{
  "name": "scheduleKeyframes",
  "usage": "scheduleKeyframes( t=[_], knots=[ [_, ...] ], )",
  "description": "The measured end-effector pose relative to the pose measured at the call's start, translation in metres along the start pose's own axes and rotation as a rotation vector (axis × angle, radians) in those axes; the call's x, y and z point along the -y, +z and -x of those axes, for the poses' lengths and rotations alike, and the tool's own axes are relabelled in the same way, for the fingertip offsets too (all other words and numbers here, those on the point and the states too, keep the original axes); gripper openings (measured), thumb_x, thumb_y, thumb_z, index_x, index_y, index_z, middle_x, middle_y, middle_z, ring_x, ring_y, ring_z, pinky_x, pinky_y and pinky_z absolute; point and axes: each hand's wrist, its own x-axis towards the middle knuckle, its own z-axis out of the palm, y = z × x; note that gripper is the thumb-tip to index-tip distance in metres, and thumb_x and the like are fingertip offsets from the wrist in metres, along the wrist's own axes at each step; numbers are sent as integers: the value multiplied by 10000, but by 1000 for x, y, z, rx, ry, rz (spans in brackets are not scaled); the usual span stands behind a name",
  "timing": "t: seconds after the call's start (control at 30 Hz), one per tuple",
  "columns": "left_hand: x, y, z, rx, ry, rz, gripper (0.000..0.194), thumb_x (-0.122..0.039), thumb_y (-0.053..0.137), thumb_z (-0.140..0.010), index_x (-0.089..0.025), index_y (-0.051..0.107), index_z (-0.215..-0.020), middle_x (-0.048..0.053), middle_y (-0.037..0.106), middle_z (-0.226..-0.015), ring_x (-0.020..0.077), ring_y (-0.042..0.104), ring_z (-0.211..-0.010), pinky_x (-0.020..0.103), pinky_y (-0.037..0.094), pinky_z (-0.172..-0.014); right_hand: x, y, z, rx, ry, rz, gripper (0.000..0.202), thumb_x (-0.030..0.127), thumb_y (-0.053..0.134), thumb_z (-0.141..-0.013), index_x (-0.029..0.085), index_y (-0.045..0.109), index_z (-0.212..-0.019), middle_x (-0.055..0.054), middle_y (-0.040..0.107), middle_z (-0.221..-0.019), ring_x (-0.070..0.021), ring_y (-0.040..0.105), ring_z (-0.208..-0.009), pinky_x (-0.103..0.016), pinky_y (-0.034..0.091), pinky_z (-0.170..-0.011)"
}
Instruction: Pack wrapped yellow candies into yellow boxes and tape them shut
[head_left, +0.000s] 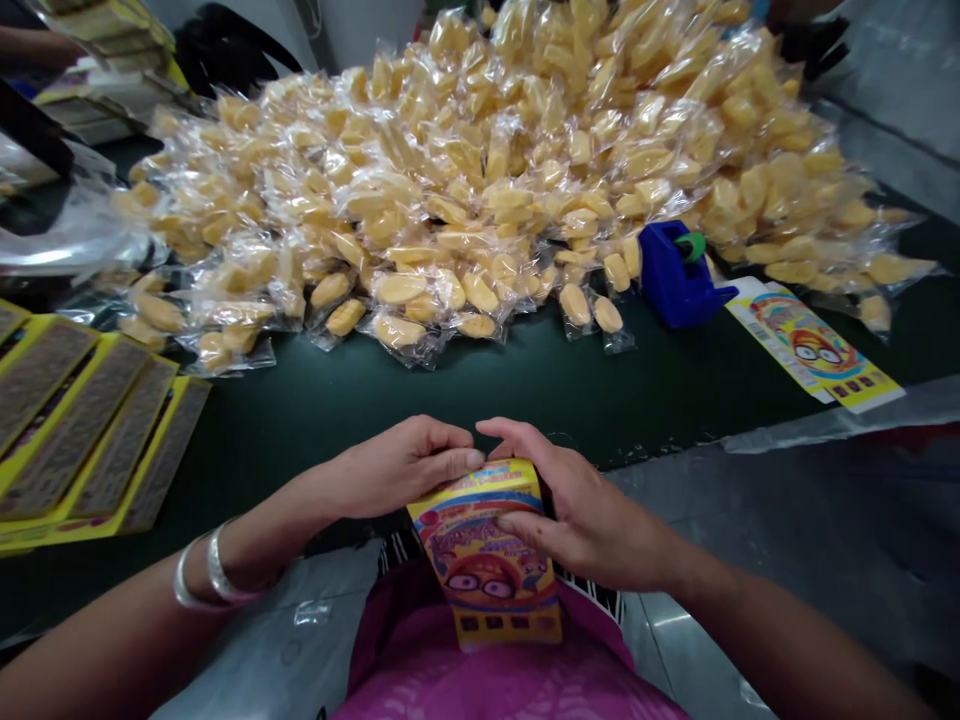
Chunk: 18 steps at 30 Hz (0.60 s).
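Observation:
A yellow printed box with a cartoon face in glasses is held upright in front of my body, its top toward the table edge. My left hand, with two silver bangles at the wrist, has its fingers and thumb closed on the box's top edge. Around the right side of the box is my right hand, its thumb across the printed front and the index finger raised by the top. Beyond both hands, a big heap of yellow oval pieces in clear wrappers covers much of the table.
A blue tape dispenser stands right of centre on the dark green table. Beside it, a flat printed carton lies at the table's edge. Several yellow-edged boxes lean in a row at left. A person's arm shows top left.

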Motion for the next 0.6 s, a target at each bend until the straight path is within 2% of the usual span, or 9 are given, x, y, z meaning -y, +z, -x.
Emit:
scheduleKeyframes(
  t=[0.17, 0.33, 0.47, 0.53, 0.6],
  knots=[
    [-10, -1, 3, -71, 9, -178, 500, -573, 410, -936, -158, 572, -709, -27, 462, -626, 97, 358, -554, 201, 279, -473, -4, -2, -4, 1, 54, -6, 636, 142, 611, -853, 238, 358, -1429, -90, 621, -1259, -232, 626, -1091, -388, 484, -947],
    [-12, 13, 6, -176, 36, -472, 348, -515, 563, -881, -189, 543, -761, -33, 505, -637, 115, 398, -553, 238, 259, -503, -6, 0, -3, -25, 95, -5, 638, 137, 619, -825, 231, 385, -1411, -91, 629, -1244, -251, 622, -1105, -400, 479, -938],
    [-4, 21, 8, -197, -17, -429, 229, -416, 633, -847, -203, 557, -886, -8, 621, -781, 157, 536, -672, 245, 341, -573, -9, 2, -3, -76, 138, -24, 555, 179, 629, -842, 224, 439, -1361, -78, 658, -1187, -241, 645, -1038, -391, 489, -909],
    [-3, 19, 10, -187, -10, -399, 303, -361, 709, -783, -208, 563, -1000, 14, 669, -922, 184, 595, -778, 254, 395, -633, -7, 2, -5, -77, 129, -58, 501, 226, 640, -857, 215, 469, -1327, -82, 663, -1188, -239, 652, -1017, -383, 499, -885],
    [-4, 15, 11, -149, 17, -333, 383, -373, 745, -757, -209, 570, -1056, 21, 680, -982, 192, 617, -821, 258, 425, -658, -4, 1, -6, -58, 98, -83, 443, 244, 635, -870, 214, 500, -1291, -85, 660, -1216, -243, 646, -1048, -378, 500, -889]
  ],
)
